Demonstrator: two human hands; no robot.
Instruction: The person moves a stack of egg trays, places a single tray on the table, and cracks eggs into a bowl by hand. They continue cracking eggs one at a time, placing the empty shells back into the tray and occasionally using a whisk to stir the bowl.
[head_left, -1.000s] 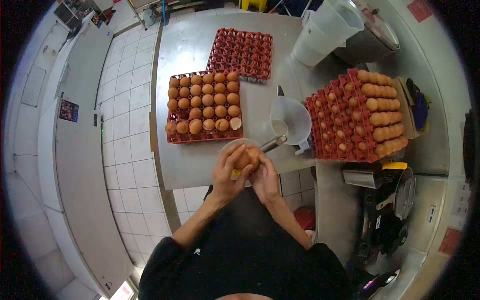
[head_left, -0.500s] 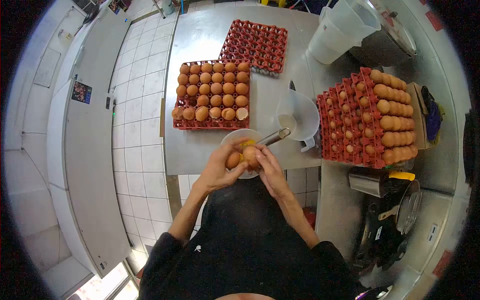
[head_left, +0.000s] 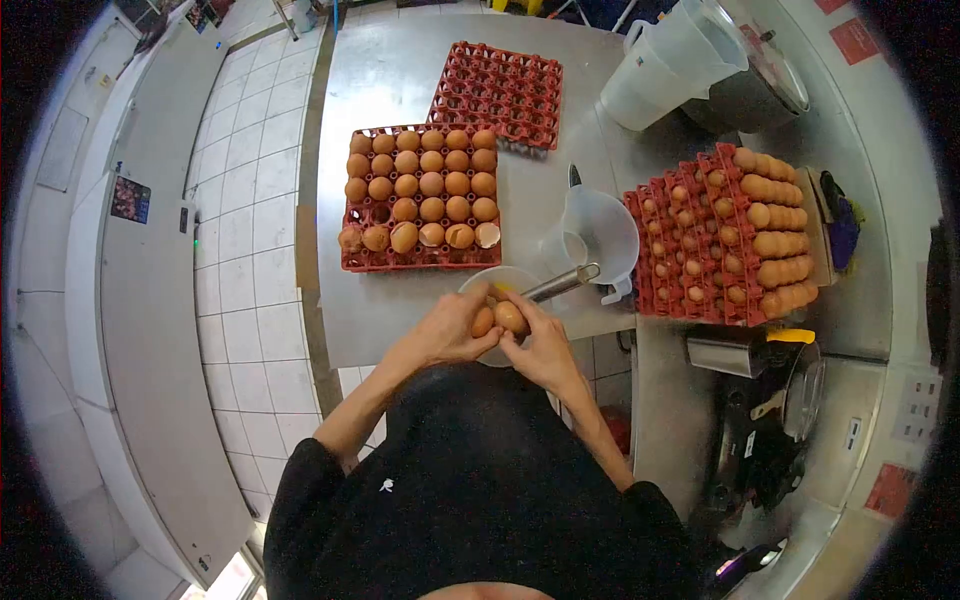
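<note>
My left hand [head_left: 455, 325] is closed around a brown egg [head_left: 482, 321], and my right hand [head_left: 545, 348] grips another brown egg [head_left: 511, 319]. The two eggs are side by side, their shells close together, and the fingers cover parts of both. Under my hands is a pale round bowl [head_left: 478, 279], partly hidden, with a bit of yellow showing inside. A metal tool handle [head_left: 560, 284] slants out of the bowl to the right. Ahead lies a red tray [head_left: 420, 266] of brown eggs, its nearest row holding broken shells.
A clear measuring jug [head_left: 608, 235] stands right of the bowl. Farther right rises a stack of red egg trays [head_left: 740, 240]. An empty red tray [head_left: 500, 90] sits at the back, near tall translucent jugs [head_left: 660, 75]. Pans [head_left: 745, 430] lie at lower right.
The two eggs are now closer together and lower against the bowl, and less yellow shows between my hands. The whole view has shifted slightly.
</note>
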